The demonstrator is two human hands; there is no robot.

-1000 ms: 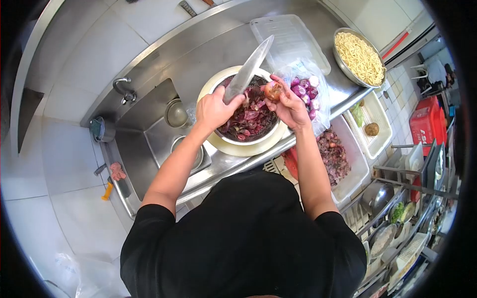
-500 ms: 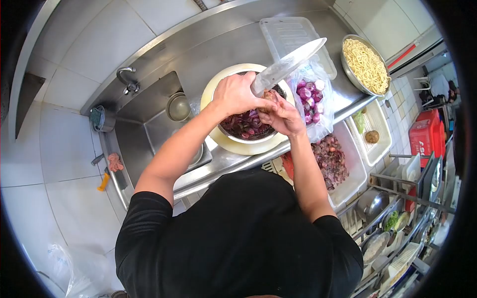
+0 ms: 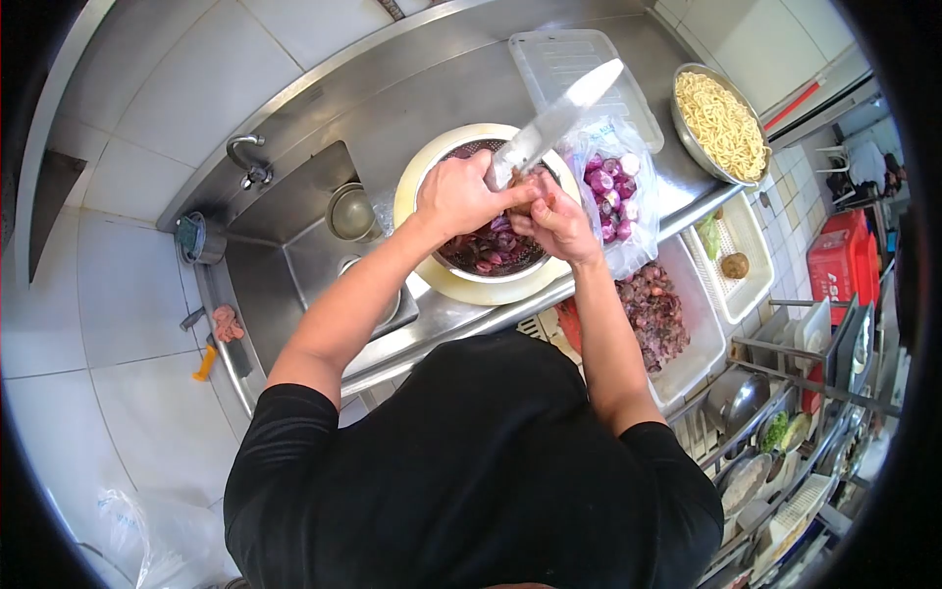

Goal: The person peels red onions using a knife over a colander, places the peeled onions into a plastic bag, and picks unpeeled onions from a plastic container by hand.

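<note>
My left hand is closed around a large kitchen knife, its broad blade pointing up and to the right. Pinched in my right hand is an onion with brownish skin, partly hidden by the fingers and held against the knife's heel. Both hands are over a metal colander that contains dark red onion pieces or skins. Around the colander is a cream-coloured round board or basin rim. Just right of my right hand, a clear plastic bag holds several peeled red onions.
A sink with a tap lies left. Behind the bag is a clear plastic lid; a bowl of noodles stands at the right. Below the counter edge, a white tub contains unpeeled onions, near a white basket.
The knife and both hands have shifted slightly, with the blade tip a little left of where it was. My right thumb has moved over the onion.
</note>
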